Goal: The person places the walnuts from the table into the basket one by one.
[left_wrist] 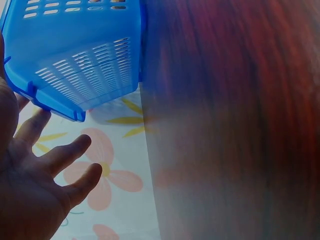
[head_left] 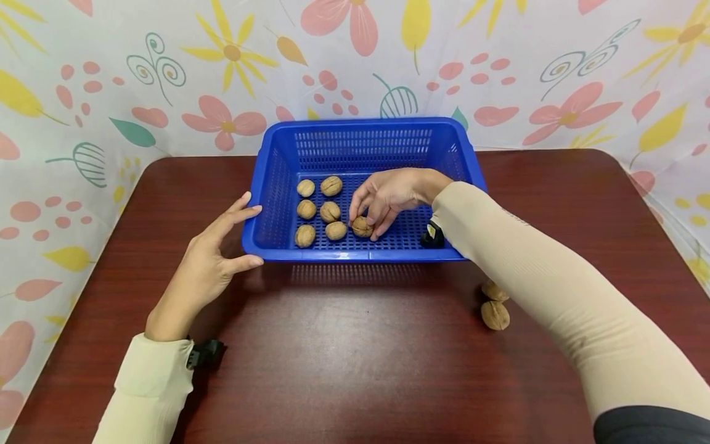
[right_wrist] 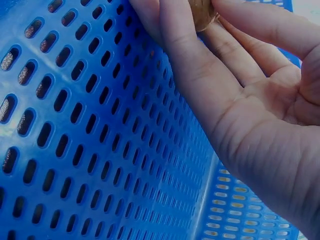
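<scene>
A blue plastic basket [head_left: 355,254] with slotted walls stands on the table. Inside it, my right hand [head_left: 391,194] pinches a walnut [head_left: 362,227] close over the basket's floor; in the right wrist view that walnut [right_wrist: 202,14] shows partly between the fingers. Left of it, several walnuts [head_left: 330,211] lie in two columns. My left hand [head_left: 208,262] is at the basket's left end, fingers spread and fairly straight, with fingertips and thumb at the rim. The left wrist view shows this hand [left_wrist: 35,175] beside the basket's end wall [left_wrist: 95,65], some fingers off it.
Two more walnuts [head_left: 495,315] lie on the dark red wooden table [head_left: 355,370], beside my right forearm, which partly covers one of them. A flower-patterned cloth [head_left: 355,61] hangs behind the table and along its sides.
</scene>
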{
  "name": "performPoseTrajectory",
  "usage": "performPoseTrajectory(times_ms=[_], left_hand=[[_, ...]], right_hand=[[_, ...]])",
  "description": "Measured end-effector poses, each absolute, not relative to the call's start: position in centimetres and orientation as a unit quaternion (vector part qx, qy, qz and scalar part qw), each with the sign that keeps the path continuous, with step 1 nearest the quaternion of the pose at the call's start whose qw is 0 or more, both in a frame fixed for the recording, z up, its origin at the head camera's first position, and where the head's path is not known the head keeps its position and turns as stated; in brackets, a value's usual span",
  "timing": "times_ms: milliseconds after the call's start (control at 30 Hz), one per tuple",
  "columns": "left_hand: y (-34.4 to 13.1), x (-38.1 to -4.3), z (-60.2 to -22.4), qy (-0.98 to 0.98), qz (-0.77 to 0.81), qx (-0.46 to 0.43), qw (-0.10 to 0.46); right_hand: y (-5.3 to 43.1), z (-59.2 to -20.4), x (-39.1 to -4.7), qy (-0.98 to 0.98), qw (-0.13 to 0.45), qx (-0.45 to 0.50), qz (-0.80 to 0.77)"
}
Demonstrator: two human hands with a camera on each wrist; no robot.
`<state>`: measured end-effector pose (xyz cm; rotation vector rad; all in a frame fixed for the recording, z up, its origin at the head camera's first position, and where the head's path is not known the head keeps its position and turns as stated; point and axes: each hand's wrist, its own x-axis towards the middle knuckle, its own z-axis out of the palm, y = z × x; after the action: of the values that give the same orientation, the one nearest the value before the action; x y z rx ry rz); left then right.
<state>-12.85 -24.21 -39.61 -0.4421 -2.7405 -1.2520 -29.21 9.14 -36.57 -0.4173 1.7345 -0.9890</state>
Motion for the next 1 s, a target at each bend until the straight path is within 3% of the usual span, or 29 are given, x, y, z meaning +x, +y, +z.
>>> performPoseTrajectory(times_ms=[500,800,1000], left_hand=[[-24.4,-12.9,-39.4,-0.898,-0.411,-0.146,0.053],[-24.4,-13.0,-39.8,-0.898,-0.412,-0.15,0.049],[-24.3,-12.9,-39.6,-0.899,-0.41,-0.146,0.043]], right_hand=[[9.0,-35.8,-29.2,0.747,0.498,-0.168,-0.408],[10.4,-33.3,-28.5,0.791,0.409,-0.141,-0.432],[14.2,-29.5,-25.8,0.804,0.32,-0.158,-0.476]])
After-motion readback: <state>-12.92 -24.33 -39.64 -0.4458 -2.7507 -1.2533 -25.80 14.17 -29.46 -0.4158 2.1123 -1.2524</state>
